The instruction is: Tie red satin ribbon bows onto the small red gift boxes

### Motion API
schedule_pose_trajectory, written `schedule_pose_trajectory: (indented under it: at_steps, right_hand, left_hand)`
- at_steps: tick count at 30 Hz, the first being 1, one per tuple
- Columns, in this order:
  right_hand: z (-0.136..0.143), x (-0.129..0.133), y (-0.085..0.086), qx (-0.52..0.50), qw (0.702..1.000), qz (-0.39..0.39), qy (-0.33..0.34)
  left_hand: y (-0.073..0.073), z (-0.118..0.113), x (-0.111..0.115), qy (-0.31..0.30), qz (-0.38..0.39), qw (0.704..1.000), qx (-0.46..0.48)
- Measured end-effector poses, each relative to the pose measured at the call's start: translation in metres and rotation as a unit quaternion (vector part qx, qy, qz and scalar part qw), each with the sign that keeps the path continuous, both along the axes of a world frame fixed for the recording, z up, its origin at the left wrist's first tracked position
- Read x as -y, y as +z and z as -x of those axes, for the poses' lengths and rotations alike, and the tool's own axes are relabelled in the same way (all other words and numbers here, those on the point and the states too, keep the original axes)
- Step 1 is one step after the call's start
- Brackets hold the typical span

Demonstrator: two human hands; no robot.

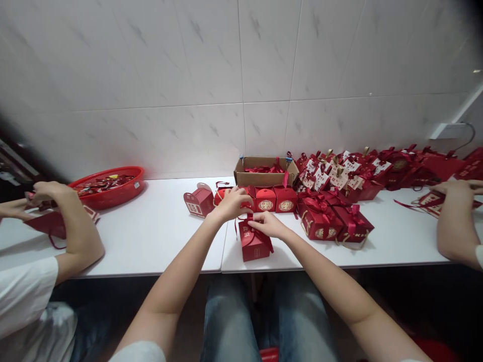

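A small red gift box [255, 247] with pale print stands on the white table in front of me, near its front edge. My right hand [268, 224] is at the top of this box, its fingers closed on a dark red ribbon [250, 217]. Just above and to the left, my left hand [234, 201] hovers with bent fingers drawn together; what lies between the fingertips is too small to make out. A ribbon end hangs down the box's right side. Behind my hands stands a row of red boxes with round gold emblems [265, 200].
A cardboard box [259, 177] of red ribbons stands by the wall. Tied boxes [320, 218] and many tagged ones [339, 173] fill the right. An open-handled box [199, 201] and a red basin [121, 197] are left. Co-workers' hands [49, 193] [458, 188] work at both sides.
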State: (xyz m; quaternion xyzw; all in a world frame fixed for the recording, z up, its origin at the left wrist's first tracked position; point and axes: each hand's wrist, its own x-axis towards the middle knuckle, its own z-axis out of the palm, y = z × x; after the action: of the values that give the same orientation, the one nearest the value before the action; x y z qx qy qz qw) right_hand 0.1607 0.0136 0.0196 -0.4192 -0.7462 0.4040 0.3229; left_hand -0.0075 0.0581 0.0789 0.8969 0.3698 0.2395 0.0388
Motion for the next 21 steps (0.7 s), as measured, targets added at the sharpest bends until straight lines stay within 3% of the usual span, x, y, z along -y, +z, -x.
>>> schedule_pose_trajectory:
  at_steps: [2, 4, 7, 10, 15, 21]
  right_hand:
    - [0.001, -0.002, -0.005, -0.044, 0.999, 0.027, -0.006]
    - [0.002, -0.003, -0.009, -0.073, 0.997, 0.037, -0.006]
    - [0.001, -0.002, -0.012, -0.098, 0.995, 0.034, -0.001]
    - [0.000, 0.000, -0.014, -0.120, 0.992, 0.029, 0.005]
    - [0.001, 0.003, -0.018, -0.194, 0.976, 0.085, -0.051]
    - [0.002, 0.003, -0.025, -0.207, 0.974, 0.064, -0.060]
  left_hand:
    - [-0.011, 0.002, 0.003, 0.084, -0.036, 0.992, 0.085]
    - [-0.023, 0.007, 0.012, 0.118, 0.025, 0.981, 0.155]
    - [-0.042, 0.015, 0.028, 0.097, 0.185, 0.959, 0.192]
    - [-0.060, 0.019, 0.037, 0.062, 0.263, 0.931, 0.246]
    - [-0.080, 0.017, 0.039, 0.044, 0.278, 0.889, 0.360]
    - [-0.081, 0.008, 0.044, 0.024, 0.234, 0.897, 0.375]
